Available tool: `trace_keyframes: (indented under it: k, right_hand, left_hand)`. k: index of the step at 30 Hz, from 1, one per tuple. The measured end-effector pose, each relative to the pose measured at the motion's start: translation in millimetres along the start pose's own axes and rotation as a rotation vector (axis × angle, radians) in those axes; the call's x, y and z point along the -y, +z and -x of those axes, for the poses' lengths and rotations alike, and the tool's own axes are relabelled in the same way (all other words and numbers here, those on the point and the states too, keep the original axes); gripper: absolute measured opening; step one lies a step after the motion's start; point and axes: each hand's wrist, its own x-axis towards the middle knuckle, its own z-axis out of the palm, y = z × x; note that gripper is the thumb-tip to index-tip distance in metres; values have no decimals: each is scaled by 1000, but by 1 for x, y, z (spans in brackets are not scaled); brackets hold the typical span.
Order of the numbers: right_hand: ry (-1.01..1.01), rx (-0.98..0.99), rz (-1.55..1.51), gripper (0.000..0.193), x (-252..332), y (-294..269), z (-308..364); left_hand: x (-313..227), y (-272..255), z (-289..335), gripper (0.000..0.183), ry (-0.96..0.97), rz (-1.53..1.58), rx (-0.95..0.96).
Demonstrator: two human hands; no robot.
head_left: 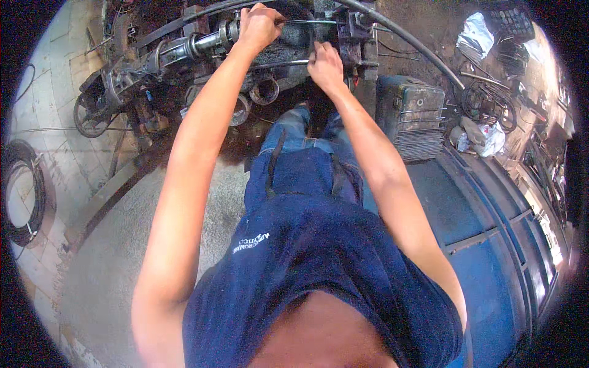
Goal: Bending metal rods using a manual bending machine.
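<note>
Both arms reach forward to a greasy metal machine with a shaft (178, 52) along its left part. My left hand (261, 26) is over the machine beside a round metal collar (229, 29), its fingers curled. What they grip is hidden. An upper metal rod (313, 22) runs right from near this hand to a dark block (354, 30). My right hand (326, 63) is lower and to the right, at a second, lower rod (282, 64). Its fingers are bent together, and I cannot make out what is in them. Between the rods lies a dark, grimy surface (297, 43).
A long bar (417, 43) slants across the upper right. Right of my legs stands a dark ribbed metal box (420, 113), with a large blue panel (478, 270) nearer me. Coiled black hose (40, 184) lies at left; rings (264, 92) hang below the machine. Scrap clutters the right.
</note>
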Motion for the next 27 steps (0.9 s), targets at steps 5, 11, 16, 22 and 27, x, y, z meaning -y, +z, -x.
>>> trace_keyframes:
  k: [5, 11, 16, 22, 27]
  right_hand:
    - [431, 294, 63, 54, -3, 15, -44]
    - [701, 308, -103, 67, -5, 18, -75]
    - [575, 299, -21, 61, -16, 25, -72]
    - [168, 88, -141, 46, 23, -5, -22]
    - [42, -1, 53, 53, 32, -36, -31]
  left_hand:
    - [-13, -13, -5, 10, 26, 133, 24]
    - [-11, -11, -5, 14, -11, 78, 80]
    - [-14, -10, -9, 15, 33, 54, 56]
    - [-16, -15, -4, 17, -61, 2, 139]
    - [-24, -17, -8, 17, -102, -30, 185]
